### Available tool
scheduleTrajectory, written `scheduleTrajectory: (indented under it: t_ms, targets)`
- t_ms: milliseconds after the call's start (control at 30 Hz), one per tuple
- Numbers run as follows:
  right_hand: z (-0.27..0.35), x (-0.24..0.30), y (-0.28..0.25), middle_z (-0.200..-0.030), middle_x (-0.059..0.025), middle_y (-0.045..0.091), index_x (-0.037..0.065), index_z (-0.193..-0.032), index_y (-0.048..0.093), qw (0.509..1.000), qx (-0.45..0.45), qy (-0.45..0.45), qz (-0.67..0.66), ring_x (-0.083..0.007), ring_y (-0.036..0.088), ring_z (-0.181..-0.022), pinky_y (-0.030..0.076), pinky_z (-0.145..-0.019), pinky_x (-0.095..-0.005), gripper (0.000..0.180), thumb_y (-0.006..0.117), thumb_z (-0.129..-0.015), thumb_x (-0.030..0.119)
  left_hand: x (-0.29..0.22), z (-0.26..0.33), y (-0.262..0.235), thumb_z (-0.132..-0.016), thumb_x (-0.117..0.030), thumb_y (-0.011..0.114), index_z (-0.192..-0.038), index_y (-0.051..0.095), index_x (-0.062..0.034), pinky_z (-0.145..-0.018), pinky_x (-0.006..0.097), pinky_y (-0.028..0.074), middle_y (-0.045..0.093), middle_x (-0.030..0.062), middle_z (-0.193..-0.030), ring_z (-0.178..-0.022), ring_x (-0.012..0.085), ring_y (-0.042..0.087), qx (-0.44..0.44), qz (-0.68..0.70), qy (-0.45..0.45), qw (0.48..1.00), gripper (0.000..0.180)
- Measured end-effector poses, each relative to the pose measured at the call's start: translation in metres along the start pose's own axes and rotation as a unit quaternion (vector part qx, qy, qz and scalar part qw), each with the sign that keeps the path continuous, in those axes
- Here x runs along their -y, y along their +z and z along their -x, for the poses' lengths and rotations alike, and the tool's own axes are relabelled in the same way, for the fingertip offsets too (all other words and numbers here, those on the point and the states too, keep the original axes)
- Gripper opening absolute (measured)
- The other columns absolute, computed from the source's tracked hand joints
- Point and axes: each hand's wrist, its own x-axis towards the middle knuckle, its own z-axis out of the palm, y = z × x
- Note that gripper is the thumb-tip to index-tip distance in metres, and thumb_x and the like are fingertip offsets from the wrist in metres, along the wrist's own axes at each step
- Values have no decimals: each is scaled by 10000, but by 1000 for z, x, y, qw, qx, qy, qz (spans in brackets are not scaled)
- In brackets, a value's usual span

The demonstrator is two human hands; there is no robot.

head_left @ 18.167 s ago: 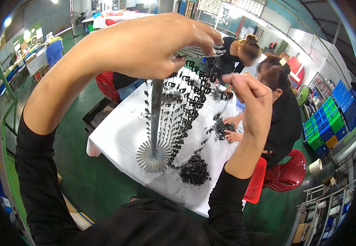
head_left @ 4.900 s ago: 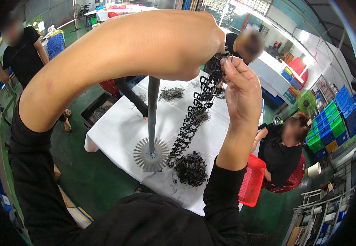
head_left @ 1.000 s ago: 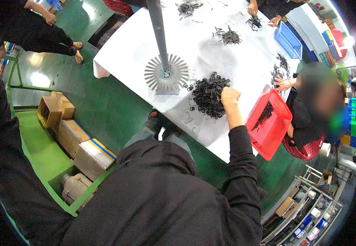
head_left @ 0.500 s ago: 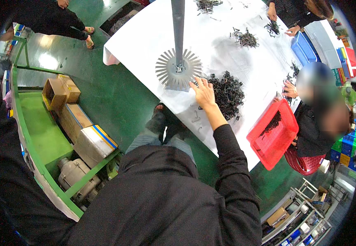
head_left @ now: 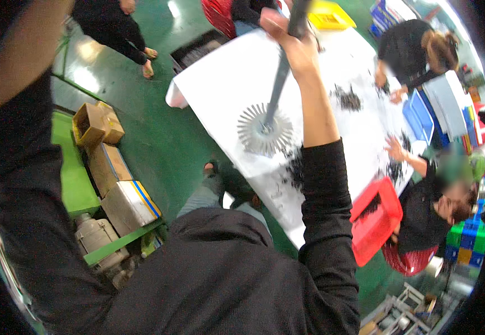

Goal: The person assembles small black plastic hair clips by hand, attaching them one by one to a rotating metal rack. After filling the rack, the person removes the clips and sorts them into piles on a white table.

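Observation:
A grey pole [head_left: 280,84] rises from a round metal disc [head_left: 255,134] with radial slots, standing on the white-covered table [head_left: 220,95]. High on the pole, my right hand [head_left: 301,47] is closed around it; some fingers are blurred or hidden. My left forearm is raised at the far left, and its hand lies outside the picture. Below my right forearm, a pile of small black parts [head_left: 295,170] is partly covered by that arm.
At the right, a co-worker's hand [head_left: 397,149] is near black parts, beside a red basket [head_left: 377,223]. A blue tray [head_left: 418,120] and another pile [head_left: 347,99] lie farther back. Cardboard boxes [head_left: 107,162] stand at left; a yellow tray [head_left: 332,15] is at the far end.
My right hand has moved up from beside the black parts to the pole. My left forearm has risen at the left. The view has shifted, and the pole appears more slanted.

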Motion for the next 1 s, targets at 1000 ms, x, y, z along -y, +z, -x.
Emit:
scheduleTrajectory:
  t_ms: [1000]
  targets:
    - [-169,-79,614,-489,27,436,9,-750,584,931,151,191,-272,-61,375,-367,269,-365,-235,235,686,-857,192,221,408,-62,-848,-213,565,-1288,502,7,-1036,425,349,535,188,-1295,-1241,328,482,-209,-44,-326,921,496]
